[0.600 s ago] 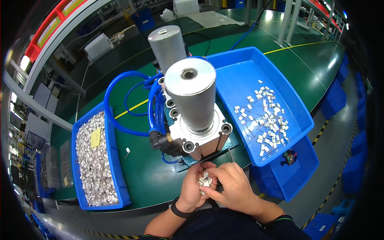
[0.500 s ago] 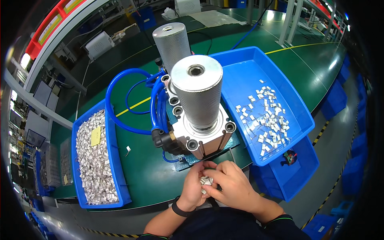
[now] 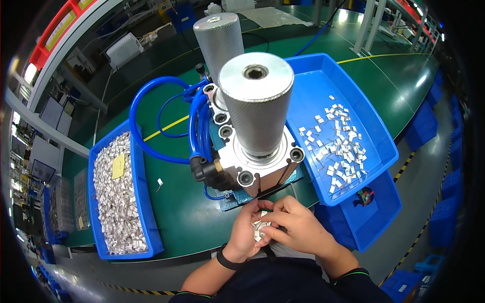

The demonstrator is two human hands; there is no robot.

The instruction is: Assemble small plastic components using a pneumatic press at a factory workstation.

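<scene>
Cupped near the front of the table, my left hand holds a small heap of white block-shaped parts with thin wire leads. Over that palm, my right hand has its thumb and index finger pinched at one of the white parts. Its other fingers curl down and hide some of the heap. Just beyond both hands stands a pneumatic press with knurled metal cylinders and blue air hoses. The press's lower front is hidden beneath its block.
On the left, a blue bin is full of similar white parts with a yellow note on top. One loose part lies on the green table. At right, a blue tray holds scattered parts above another blue bin.
My right hand has shifted slightly to the right and its fingers have lifted, so more of the white parts in my left palm show. The whole view has moved slightly.
</scene>
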